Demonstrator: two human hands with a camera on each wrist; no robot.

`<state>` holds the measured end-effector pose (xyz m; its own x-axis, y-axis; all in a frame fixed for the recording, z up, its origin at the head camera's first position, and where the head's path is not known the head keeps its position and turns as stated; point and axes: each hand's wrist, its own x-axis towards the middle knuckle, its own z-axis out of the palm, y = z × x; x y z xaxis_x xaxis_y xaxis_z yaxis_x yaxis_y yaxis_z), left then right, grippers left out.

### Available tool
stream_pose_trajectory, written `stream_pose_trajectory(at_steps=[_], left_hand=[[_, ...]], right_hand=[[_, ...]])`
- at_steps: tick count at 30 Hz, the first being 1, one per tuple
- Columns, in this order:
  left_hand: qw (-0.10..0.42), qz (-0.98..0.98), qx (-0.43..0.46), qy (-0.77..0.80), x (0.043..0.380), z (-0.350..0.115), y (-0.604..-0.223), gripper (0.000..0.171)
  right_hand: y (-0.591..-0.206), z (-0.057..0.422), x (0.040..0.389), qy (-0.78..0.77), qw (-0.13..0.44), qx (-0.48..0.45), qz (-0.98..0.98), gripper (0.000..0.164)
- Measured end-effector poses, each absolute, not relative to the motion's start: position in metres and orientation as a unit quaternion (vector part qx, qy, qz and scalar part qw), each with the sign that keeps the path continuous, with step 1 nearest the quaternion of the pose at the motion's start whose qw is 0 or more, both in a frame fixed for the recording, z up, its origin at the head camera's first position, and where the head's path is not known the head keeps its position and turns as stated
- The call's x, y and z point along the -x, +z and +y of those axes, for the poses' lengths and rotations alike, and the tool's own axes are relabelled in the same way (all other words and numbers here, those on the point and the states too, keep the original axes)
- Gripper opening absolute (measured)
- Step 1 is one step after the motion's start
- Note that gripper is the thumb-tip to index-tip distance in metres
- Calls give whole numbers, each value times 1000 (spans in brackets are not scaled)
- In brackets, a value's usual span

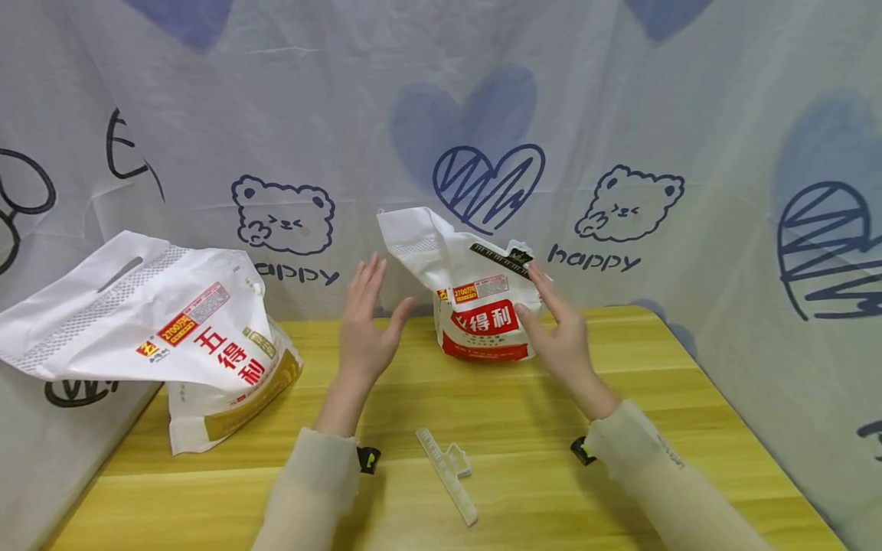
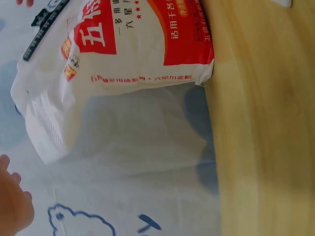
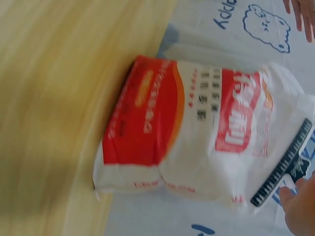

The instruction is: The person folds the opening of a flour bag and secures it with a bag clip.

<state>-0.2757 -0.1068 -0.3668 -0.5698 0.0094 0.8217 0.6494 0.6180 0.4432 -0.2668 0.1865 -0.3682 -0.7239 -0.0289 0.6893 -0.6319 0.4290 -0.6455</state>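
A white and red flour bag stands near the back of the table, its folded top leaning left. Across its upper right runs a black sealing clip, also a dark bar in the right wrist view. My right hand is at the bag's right side, fingers extended, fingertips close by the clip's right end. To the left of the bag my left hand is raised, fingers straight and thumb spread, with nothing in it. A white sealing clip lies on the table between my forearms.
On the left, a second flour bag, white and gold, leans with its handled top flopped leftward over the table's edge. Behind the wooden table hangs a printed cloth, which also closes off both sides.
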Motion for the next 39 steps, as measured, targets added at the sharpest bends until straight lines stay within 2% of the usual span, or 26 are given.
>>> stream_pose_trajectory(at_steps=[6, 14, 27, 33, 39], left_hand=[[445, -795, 147, -385, 263, -123, -380, 71], [553, -735, 87, -383, 252, -146, -386, 66], [653, -639, -28, -405, 240, -182, -385, 66], [663, -629, -114, -389, 237, -198, -388, 69], [654, -620, -215, -376, 235, -213, -391, 85]], right_hand=[[-381, 164, 260, 504, 314, -233, -770, 59], [-392, 134, 261, 487, 330, -311, -747, 62], [-397, 79, 272, 517, 255, -344, -741, 61], [-391, 51, 278, 536, 228, -338, -739, 59], [-386, 19, 287, 559, 207, -342, -727, 59]])
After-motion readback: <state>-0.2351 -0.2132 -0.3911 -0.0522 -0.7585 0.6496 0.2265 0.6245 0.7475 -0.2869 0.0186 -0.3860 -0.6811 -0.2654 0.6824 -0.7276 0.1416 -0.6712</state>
